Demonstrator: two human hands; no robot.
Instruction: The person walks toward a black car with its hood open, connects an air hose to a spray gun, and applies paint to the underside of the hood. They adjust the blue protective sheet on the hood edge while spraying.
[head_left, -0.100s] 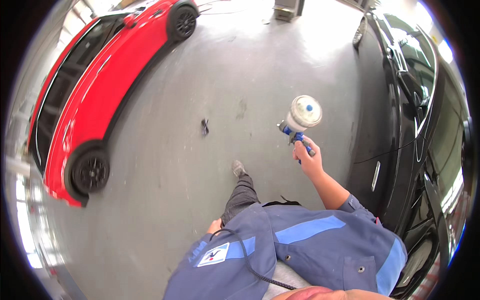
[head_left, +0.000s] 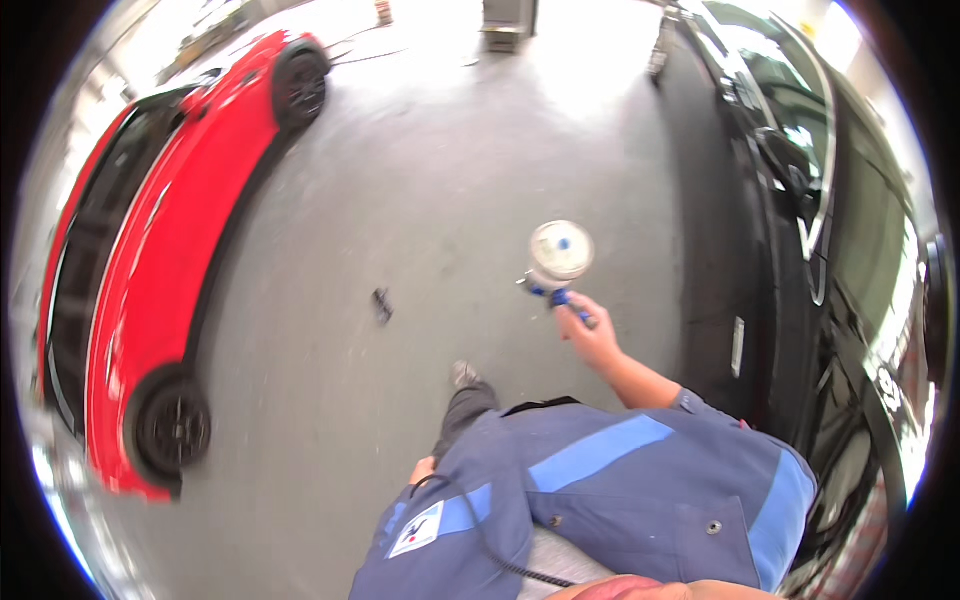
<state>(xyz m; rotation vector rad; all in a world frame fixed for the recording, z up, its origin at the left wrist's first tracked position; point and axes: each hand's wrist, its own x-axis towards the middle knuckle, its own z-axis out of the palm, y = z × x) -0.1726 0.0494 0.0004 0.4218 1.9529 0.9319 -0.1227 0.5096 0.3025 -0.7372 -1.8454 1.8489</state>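
Out in front of me, my right hand (head_left: pixel 590 330) is wrapped round the blue and grey handle of a spray gun (head_left: pixel 556 297). A round whitish paint cup (head_left: pixel 562 252) with a blue spot on its lid tops the gun, which points to the left. My left hand (head_left: pixel 424 470) hangs low beside my body, mostly covered by my jacket; its fingers are hidden.
A red car (head_left: pixel 170 260) stands on the left, a black car (head_left: pixel 790 250) on the right. Between them lies a small dark object (head_left: pixel 382 305) on the grey floor (head_left: pixel 330 400). A boxy grey stand (head_left: pixel 505 25) is at the far end.
The view has shifted, so the cars and the dark object on the floor sit differently in it. The spray gun, still in my right hand, appears lower and further left.
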